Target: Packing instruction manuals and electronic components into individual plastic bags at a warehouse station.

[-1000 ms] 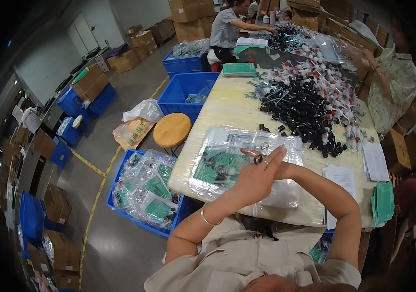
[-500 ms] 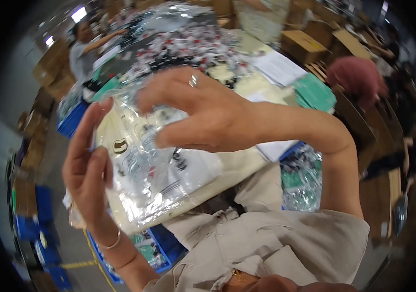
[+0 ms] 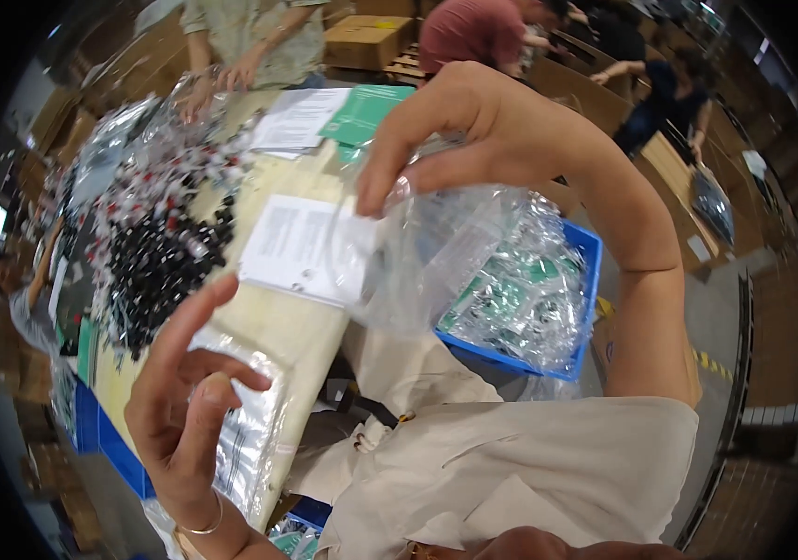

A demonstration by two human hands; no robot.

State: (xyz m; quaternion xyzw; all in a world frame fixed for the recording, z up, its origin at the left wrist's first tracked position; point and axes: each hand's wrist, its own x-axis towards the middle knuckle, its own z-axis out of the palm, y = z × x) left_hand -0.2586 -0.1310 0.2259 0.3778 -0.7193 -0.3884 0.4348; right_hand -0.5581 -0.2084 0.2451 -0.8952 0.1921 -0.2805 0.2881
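Pinching a clear plastic bag [image 3: 394,280], the right hand [image 3: 483,126] is suspending it mostly left of a blue rectangular bin [image 3: 595,257], the left hand [image 3: 180,397] opening emptily farther left

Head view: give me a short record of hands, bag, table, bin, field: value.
right_hand: right hand pinches clear plastic bag between thumb and fingers
bag_contents: cannot tell, blurred
left_hand: left hand raised, fingers parted, nothing visibly held
nearest_left: flat clear packaging on the table edge
table: cream padded table with white printed sheets, green booklets, pile of small black parts
bin: blue bin, right of table, filled with clear bags holding green items
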